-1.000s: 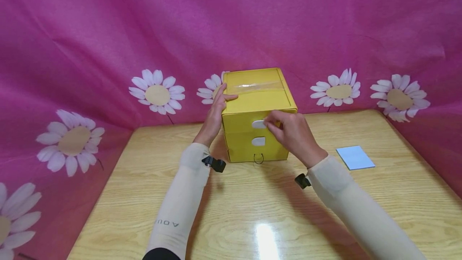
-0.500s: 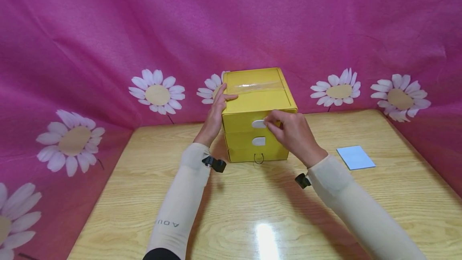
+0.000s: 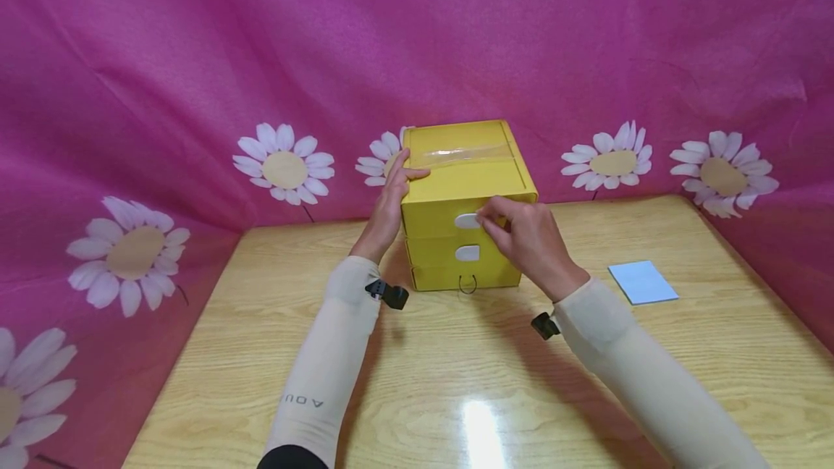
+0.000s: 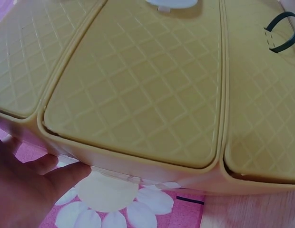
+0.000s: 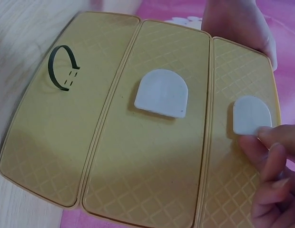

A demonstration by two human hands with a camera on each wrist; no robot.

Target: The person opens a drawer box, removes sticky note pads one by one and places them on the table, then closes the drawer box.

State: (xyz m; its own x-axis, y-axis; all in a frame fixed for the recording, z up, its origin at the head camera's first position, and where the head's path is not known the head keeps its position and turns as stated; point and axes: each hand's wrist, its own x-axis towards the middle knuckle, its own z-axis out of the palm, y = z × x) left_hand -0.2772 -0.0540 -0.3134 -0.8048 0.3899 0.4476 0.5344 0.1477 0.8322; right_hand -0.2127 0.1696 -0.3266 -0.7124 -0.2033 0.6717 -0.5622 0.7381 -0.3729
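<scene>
Yellow drawer box (image 3: 464,181) stands on the wooden counter (image 3: 274,310), before a pink flowered cloth (image 3: 417,35). With my right hand (image 3: 536,241) I pinch the upper white handle (image 3: 465,221). My left hand (image 3: 383,217) rests against the box's left side, its fingers (image 3: 399,163) extended, the thumb (image 3: 418,174) on the top. Below are a lower white handle (image 3: 466,253) and a dark loop (image 5: 51,69); a light blue square (image 3: 643,282) lies apart, at the right.

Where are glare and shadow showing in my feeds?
Head view: glare on the table at the near side, shadows there too, shine on the tape atop the yellow box; right wrist view: soft shadow across the drawer fronts; left wrist view: dimmer, yellow muted.
</scene>
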